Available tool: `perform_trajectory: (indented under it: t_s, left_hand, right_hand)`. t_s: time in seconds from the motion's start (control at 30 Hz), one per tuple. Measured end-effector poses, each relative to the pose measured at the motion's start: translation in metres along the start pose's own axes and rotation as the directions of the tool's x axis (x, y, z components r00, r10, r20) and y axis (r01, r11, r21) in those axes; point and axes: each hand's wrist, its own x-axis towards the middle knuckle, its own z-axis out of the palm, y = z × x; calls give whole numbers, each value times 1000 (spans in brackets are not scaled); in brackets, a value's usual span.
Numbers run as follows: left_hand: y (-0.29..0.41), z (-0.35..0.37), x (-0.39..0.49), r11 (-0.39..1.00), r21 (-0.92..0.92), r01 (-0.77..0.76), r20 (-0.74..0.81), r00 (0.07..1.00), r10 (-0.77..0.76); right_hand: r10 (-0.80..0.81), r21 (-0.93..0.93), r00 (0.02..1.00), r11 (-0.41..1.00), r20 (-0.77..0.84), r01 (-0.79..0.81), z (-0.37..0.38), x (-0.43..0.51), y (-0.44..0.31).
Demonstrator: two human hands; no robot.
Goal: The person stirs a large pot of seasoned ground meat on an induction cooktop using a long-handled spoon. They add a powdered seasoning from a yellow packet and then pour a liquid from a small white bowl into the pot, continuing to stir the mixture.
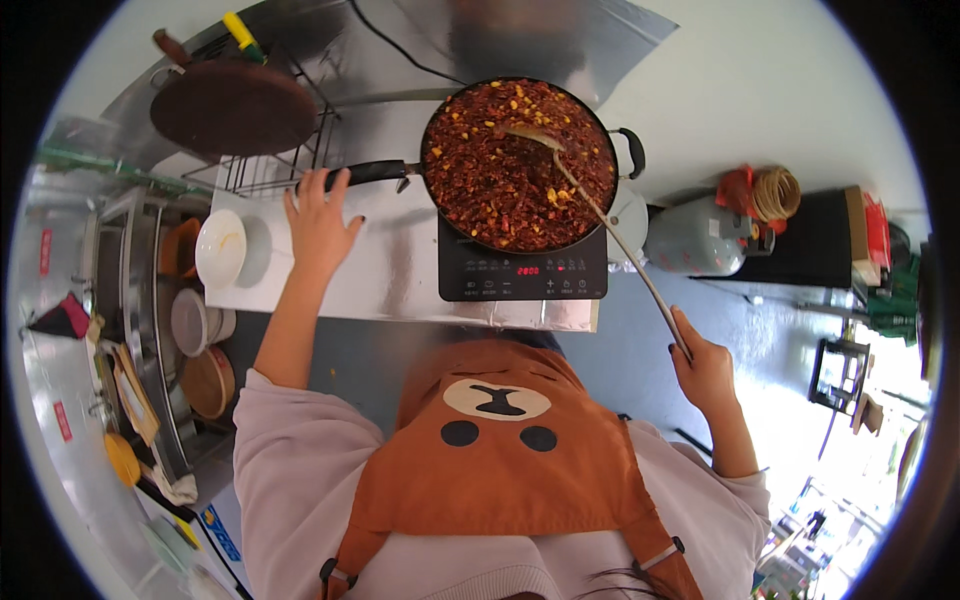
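Observation:
A deep black pan (517,97) stands on a black induction cooktop (521,289), filled with a dark red chopped chilli mixture (480,180) dotted with yellow pieces. My right hand (703,367) grips the end of a long metal spatula (637,262); its blade rests in the mixture, partly coated. At the pan's left, my left hand (321,225) is at the end of the black long handle (371,172). Its fingers are spread over the grip and the thumb stands apart, not wrapped around it. A small loop handle (634,154) projects on the pan's right.
A white bowl (221,249) sits at the counter's left edge. Behind it, a wire rack (281,169) holds a round dark board (232,109). A grey gas cylinder (694,236) stands to the right. Metal shelving (150,300) with tubs is at the left.

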Motion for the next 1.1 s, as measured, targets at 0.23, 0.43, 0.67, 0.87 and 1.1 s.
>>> perform_trajectory:
  t_s: [0.23,0.43,0.67,0.87,1.1]
  left_hand:
    - [28,-36,-122,975,-215,55,98,995,-34]
    - [-19,-68,-253,858,-344,381,82,923,-377]
    - [-117,-95,-384,645,-432,631,39,727,-686]
    - [-209,-150,-514,465,-409,786,-30,497,-867]
    - [-250,-192,-630,214,-472,855,-67,207,-976]
  right_hand:
    - [99,-308,982,950,162,-45,75,70,22]
    - [-250,-299,959,932,-132,202,47,71,-27]
    - [-640,571,713,711,286,410,148,61,-285]
    - [-786,448,321,579,528,681,270,-35,-514]
    - [-850,545,-82,257,521,798,378,-116,-687]
